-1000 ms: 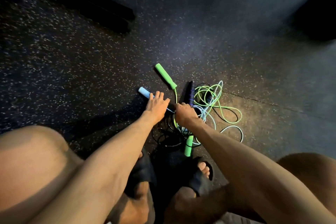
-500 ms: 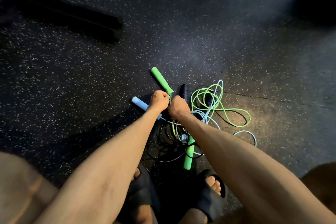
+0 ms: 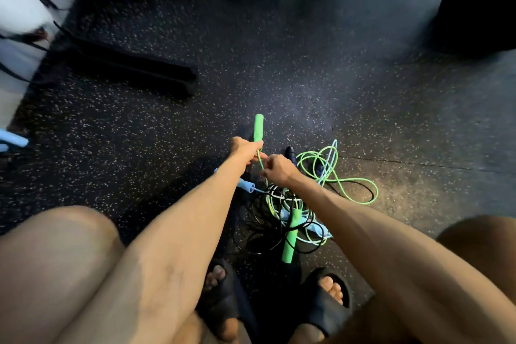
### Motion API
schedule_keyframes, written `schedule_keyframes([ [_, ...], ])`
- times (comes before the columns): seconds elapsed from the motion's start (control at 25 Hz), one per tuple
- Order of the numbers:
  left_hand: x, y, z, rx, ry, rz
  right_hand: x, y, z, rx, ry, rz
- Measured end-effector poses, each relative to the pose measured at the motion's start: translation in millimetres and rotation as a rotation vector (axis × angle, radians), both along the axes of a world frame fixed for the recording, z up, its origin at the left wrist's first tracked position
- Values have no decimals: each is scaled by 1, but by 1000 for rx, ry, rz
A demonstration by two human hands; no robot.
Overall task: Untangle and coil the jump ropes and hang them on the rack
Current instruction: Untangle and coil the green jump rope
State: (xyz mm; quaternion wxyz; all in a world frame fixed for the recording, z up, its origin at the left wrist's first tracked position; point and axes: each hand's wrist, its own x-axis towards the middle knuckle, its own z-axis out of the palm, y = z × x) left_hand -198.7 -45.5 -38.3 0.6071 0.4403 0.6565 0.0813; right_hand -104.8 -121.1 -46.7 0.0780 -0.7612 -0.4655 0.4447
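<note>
Two grips: my left hand (image 3: 245, 149) is clutching the bright green handle (image 3: 258, 128), my right hand (image 3: 279, 169) is pinching its thin cord (image 3: 260, 160).

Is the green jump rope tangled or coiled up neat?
Tangled: the thin green jump rope sprawls in loose loops over the speckled floor, woven through black cord and light-blue cord.

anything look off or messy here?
Yes. The green, blue and black jump ropes lie knotted in one heap on the floor, cords looped through each other. One green handle sits buried in the tangle. Nothing looks damaged.
</note>
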Motion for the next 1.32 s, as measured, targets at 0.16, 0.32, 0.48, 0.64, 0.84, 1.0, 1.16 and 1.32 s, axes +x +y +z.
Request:
schedule_keyframes([
  [0.16, 4, 4, 60, 82, -30, 20, 13, 3, 63, 130, -59, 110],
  [0.32, 7, 12, 116, 273, 59, -95, 37, 2, 136, 350, -89, 124],
  [0.48, 13, 7, 158, 613, 270, -396, 56, -7, 197, 564, -88, 92],
  [0.64, 12, -2, 198, 1045, 48, -579, 68, -20, 240, 765, 18, -56],
  [0.84, 12, -9, 247, 1040, -171, -602, 74, -22, 277, 989, 53, -160],
  [1.0, 12, -19, 267, 1104, -268, -598, 81, -29, 282, 1017, 56, -148],
  [1.16, 15, -16, 283, 1023, -404, -391, 100, -36, 262, 680, 67, -7],
  [1.32, 3, 0, 286, 1071, -249, -386, 112, -42, 248, 429, -148, 81],
])
